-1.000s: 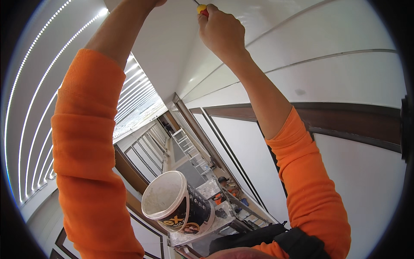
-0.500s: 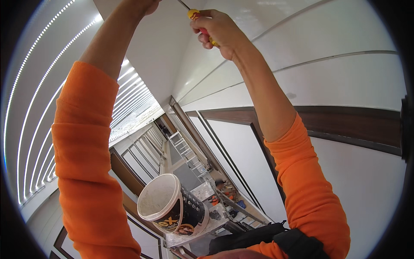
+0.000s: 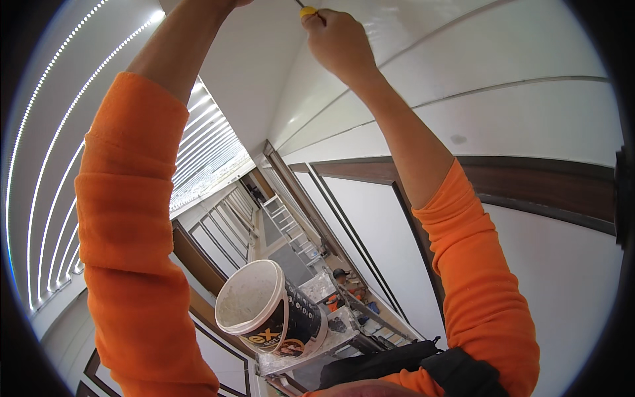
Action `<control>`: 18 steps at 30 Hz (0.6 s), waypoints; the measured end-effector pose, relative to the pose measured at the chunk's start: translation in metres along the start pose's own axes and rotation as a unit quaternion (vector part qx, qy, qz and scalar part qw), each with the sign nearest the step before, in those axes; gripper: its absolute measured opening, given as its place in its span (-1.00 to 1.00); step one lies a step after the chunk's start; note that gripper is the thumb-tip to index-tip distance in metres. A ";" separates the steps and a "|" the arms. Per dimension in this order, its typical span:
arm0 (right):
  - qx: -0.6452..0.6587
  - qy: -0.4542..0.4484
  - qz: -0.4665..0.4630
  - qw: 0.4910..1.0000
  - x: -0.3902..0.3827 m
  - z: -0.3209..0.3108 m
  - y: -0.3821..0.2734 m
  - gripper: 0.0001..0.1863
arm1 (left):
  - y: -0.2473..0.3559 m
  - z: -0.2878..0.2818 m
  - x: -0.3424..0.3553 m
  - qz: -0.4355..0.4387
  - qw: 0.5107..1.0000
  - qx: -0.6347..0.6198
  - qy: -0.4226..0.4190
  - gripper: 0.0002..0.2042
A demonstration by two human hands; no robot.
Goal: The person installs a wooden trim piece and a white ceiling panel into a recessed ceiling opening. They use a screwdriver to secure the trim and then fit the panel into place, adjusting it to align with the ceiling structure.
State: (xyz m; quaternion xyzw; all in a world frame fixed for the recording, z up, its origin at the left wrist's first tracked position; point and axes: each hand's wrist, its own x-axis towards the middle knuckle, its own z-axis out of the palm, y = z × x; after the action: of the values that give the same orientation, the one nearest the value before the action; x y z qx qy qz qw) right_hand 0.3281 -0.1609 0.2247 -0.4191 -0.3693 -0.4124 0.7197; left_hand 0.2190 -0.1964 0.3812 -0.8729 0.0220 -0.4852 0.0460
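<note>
Your sleeves [image 3: 132, 218] looked matt cloth, your tool handle [image 3: 308, 12] smooth plastic, the bucket [image 3: 305, 317] smeared plastic, the right panels [image 3: 489, 59] glossy.

- Indoor corridor [image 3: 289, 261] that looks under building work: white, dark-edged wall panels [image 3: 364, 208], rows of ceiling lights [image 3: 210, 135].
- Metal ladder [image 3: 291, 228] farther along the floor.
- Smeared bucket [image 3: 301, 321] on a stained platform [image 3: 276, 364].

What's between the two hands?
Head view: the yellow-ended tool, gripped by the right hand, its thin shaft leaving frame at the top; otherwise white panel behind. The left hand is mostly cut off.
</note>
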 end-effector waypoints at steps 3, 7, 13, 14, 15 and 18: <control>0.349 -0.171 0.213 0.897 0.003 -0.019 -0.004 -0.71 | 0.005 -0.003 -0.005 -0.004 0.999 0.043 -0.002 -0.35; 0.433 -0.221 0.266 0.832 0.010 -0.035 -0.001 -0.71 | -0.002 -0.001 0.002 0.027 0.999 0.034 0.007 -0.41; 0.223 -0.030 0.021 0.974 0.000 -0.012 0.016 -0.63 | -0.015 0.005 0.013 0.021 0.998 0.046 0.036 -0.42; 0.127 0.045 -0.043 0.990 -0.002 -0.008 0.019 -0.63 | -0.014 0.004 0.013 0.014 0.998 0.055 0.036 -0.42; 0.025 0.106 -0.087 0.990 -0.002 -0.006 0.020 -0.64 | -0.013 0.003 0.013 0.009 0.997 0.065 0.039 -0.42; -0.131 0.177 -0.133 0.966 -0.004 -0.002 0.019 -0.70 | -0.006 0.001 0.012 0.025 0.998 0.054 0.001 -0.40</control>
State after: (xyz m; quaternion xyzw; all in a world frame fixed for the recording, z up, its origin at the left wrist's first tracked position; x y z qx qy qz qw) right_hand 0.3438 -0.1556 0.2151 -0.3775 -0.2314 -0.6168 0.6508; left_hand 0.2260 -0.1912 0.3912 -0.8680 0.0177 -0.4850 0.1048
